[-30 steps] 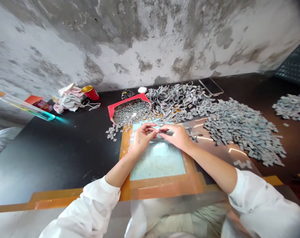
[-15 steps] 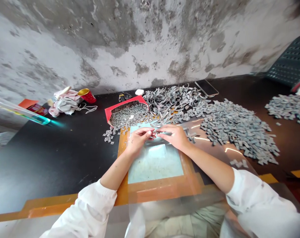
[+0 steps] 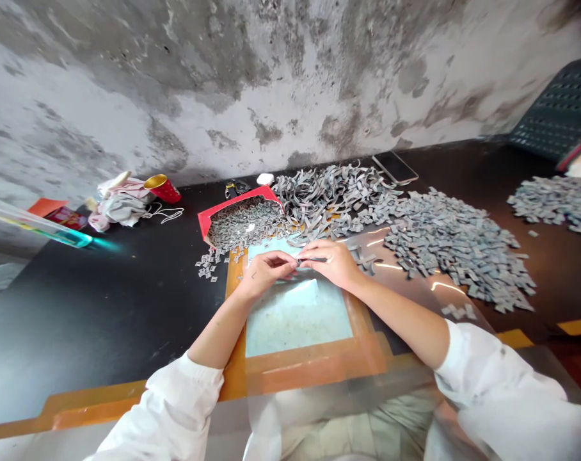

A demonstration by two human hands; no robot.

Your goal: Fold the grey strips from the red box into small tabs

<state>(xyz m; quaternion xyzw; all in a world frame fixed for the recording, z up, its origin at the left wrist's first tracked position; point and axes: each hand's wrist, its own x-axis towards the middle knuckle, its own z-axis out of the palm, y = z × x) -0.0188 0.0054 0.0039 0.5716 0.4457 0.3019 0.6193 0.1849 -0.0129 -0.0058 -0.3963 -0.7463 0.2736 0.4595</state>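
Observation:
My left hand (image 3: 266,271) and my right hand (image 3: 331,263) meet above a pale blue glass panel (image 3: 297,320) set in an orange-taped border. A thin dark grey strip (image 3: 314,260) runs between them, pinched in my right fingers, with its left end at my left fingertips. Just beyond my hands, a red box lid (image 3: 235,205) holds many small folded grey pieces (image 3: 245,224). A heap of long grey strips (image 3: 329,195) lies behind it, and a wide pile of short grey pieces (image 3: 458,250) spreads to the right.
A clear plastic sheet (image 3: 405,288) lies under my right forearm on the black table (image 3: 103,307). Another grey pile (image 3: 554,203) sits at the far right. Along the stained wall lie a phone (image 3: 395,168), scissors (image 3: 236,189), a red cup (image 3: 162,188) and crumpled cloth (image 3: 122,208).
The whole scene has drifted left as my head turned slightly right. My hands have come closer together, and the dark strip now shows clearly between them.

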